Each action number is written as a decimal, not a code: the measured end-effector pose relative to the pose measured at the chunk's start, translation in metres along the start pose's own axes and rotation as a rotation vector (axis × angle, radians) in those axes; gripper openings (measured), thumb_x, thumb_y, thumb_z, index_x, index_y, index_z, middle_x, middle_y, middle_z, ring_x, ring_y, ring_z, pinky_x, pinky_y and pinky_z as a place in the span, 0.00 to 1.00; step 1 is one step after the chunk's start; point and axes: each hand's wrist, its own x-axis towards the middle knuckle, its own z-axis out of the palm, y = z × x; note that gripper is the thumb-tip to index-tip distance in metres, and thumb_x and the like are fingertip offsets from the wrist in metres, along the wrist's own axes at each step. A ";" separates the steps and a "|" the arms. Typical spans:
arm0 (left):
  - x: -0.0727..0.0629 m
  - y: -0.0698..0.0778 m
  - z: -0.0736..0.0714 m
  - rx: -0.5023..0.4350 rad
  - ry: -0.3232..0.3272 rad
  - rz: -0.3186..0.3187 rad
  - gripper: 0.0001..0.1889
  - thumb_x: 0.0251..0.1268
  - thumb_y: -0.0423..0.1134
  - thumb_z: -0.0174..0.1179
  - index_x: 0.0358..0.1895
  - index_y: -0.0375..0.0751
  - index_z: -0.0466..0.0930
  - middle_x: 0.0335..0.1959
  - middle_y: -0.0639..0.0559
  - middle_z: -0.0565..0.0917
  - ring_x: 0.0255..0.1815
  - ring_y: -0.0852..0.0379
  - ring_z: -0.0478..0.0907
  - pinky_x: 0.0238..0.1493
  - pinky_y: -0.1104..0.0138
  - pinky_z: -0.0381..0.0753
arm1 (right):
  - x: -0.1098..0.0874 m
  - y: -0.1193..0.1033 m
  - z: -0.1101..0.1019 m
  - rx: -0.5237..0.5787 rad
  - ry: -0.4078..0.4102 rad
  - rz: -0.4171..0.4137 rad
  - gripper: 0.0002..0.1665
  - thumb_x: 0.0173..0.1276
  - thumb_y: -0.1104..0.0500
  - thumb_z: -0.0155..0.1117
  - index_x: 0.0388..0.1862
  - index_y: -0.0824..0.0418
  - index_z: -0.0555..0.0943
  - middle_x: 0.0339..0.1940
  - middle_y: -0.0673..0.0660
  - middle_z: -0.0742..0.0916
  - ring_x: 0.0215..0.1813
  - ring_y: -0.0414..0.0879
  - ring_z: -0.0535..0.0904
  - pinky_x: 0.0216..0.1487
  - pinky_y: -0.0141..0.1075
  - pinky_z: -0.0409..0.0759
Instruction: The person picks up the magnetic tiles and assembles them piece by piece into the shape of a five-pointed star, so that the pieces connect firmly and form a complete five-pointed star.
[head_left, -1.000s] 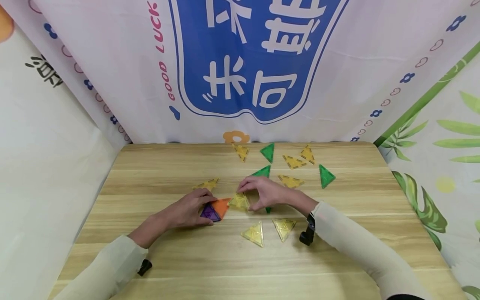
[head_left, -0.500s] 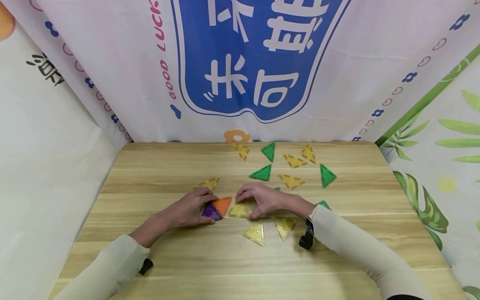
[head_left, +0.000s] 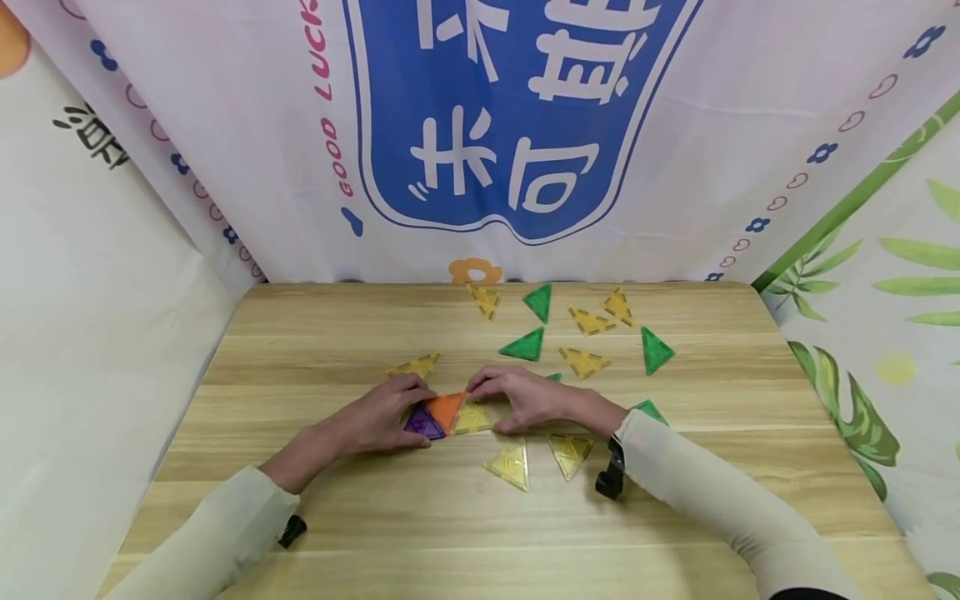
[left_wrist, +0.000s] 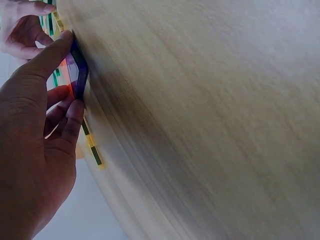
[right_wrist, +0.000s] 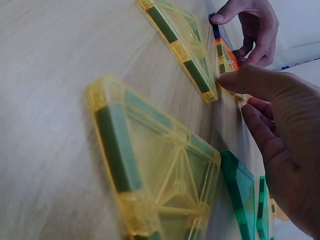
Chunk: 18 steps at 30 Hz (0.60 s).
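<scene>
Three translucent triangular magnetic tiles lie in a row between the hands in the head view. My left hand (head_left: pixel 378 417) pinches the purple tile (head_left: pixel 424 422), thumb on its near side and fingers at the far side by the orange tile (head_left: pixel 447 409). From the other end my right hand (head_left: pixel 525 396) grips a pale yellow tile (head_left: pixel 472 418) between thumb and fingers, its edge against the orange one. The left wrist view shows the purple tile (left_wrist: pixel 81 75) edge-on under the thumb. In the right wrist view, my right thumb touches the yellow tile's (right_wrist: pixel 224 62) edge.
Two loose pale yellow tiles (head_left: pixel 510 465) lie nearer the front. Green tiles (head_left: pixel 657 350) and darker yellow tiles (head_left: pixel 585 362) are scattered behind and right of the hands. One darker yellow tile (head_left: pixel 417 365) sits behind the left hand. A printed cloth (head_left: pixel 300 250) hangs along the table's back edge.
My right hand has brought the yellow tile down and left until it meets the orange tile. The left hand has stayed on the purple tile.
</scene>
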 end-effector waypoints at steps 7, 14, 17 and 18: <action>0.006 0.003 -0.002 -0.005 -0.039 0.003 0.34 0.64 0.54 0.76 0.67 0.35 0.81 0.58 0.45 0.80 0.57 0.51 0.79 0.59 0.54 0.83 | -0.007 0.002 0.001 0.003 0.041 -0.012 0.33 0.61 0.58 0.80 0.65 0.63 0.84 0.68 0.57 0.82 0.72 0.53 0.77 0.74 0.45 0.75; 0.016 0.004 -0.007 -0.037 -0.087 0.044 0.25 0.72 0.44 0.71 0.67 0.37 0.82 0.65 0.42 0.79 0.66 0.45 0.76 0.67 0.49 0.80 | -0.026 0.000 0.002 0.016 0.098 -0.018 0.30 0.65 0.56 0.81 0.64 0.64 0.85 0.66 0.56 0.84 0.69 0.50 0.79 0.69 0.43 0.79; 0.021 0.003 -0.009 -0.062 -0.116 0.066 0.24 0.73 0.42 0.70 0.67 0.38 0.82 0.67 0.43 0.79 0.69 0.44 0.75 0.69 0.48 0.78 | -0.036 -0.004 0.000 0.031 0.101 -0.030 0.29 0.65 0.56 0.81 0.64 0.64 0.85 0.65 0.55 0.85 0.68 0.49 0.79 0.70 0.44 0.79; 0.023 0.004 -0.010 -0.071 -0.129 0.072 0.24 0.74 0.41 0.69 0.68 0.38 0.82 0.68 0.43 0.79 0.70 0.44 0.75 0.70 0.48 0.78 | -0.039 -0.006 0.000 0.031 0.101 -0.040 0.29 0.65 0.56 0.81 0.63 0.64 0.85 0.64 0.55 0.85 0.68 0.49 0.80 0.69 0.44 0.79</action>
